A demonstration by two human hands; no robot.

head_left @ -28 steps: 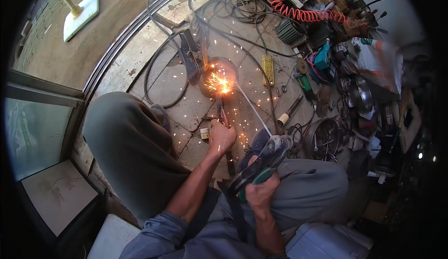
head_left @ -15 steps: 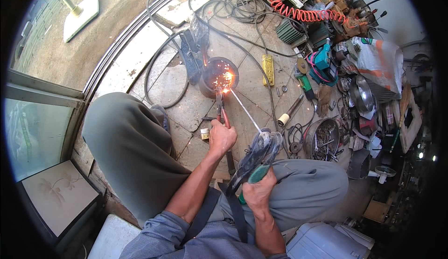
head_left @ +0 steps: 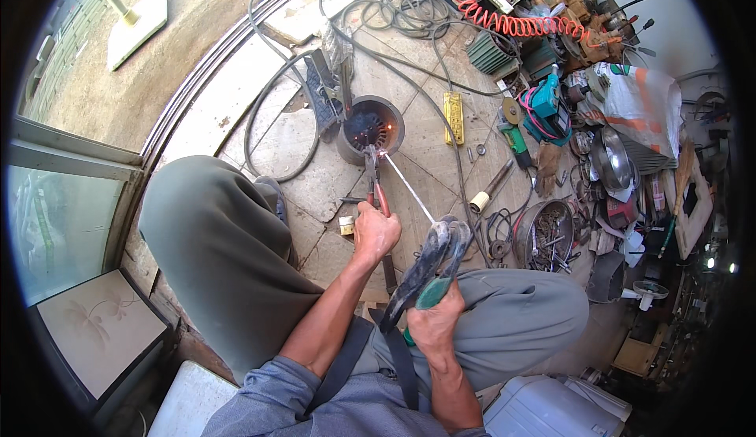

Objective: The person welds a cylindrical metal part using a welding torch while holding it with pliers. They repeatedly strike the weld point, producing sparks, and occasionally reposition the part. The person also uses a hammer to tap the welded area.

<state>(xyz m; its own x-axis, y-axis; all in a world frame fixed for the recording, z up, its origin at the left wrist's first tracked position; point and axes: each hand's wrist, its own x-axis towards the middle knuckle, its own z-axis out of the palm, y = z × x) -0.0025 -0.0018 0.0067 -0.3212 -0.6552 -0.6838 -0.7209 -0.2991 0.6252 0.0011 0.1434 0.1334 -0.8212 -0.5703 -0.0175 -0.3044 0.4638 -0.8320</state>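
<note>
sat over worn, cracked stone tiles (head_left: pixel 311 201) in smooth, loose grey-green trousers (head_left: pixel 220 232). faced an open-topped, dull grey metal cylinder (head_left: pixel 350 152) standing on the tiles, round-walled and dark inside, with radial slots and a few orange glints (head_left: pixel 390 127). clenched the right hand (head_left: pixel 437 319) round a black, scuffed, green-gripped electrode holder (head_left: pixel 429 256). wrapped the left hand (head_left: pixel 376 232) round red-handled steel pliers (head_left: pixel 371 168), with their tips at the near rim. angled a thin, straight, whitish electrode rod (head_left: pixel 409 187) to that rim, just beside the pliers.
</note>
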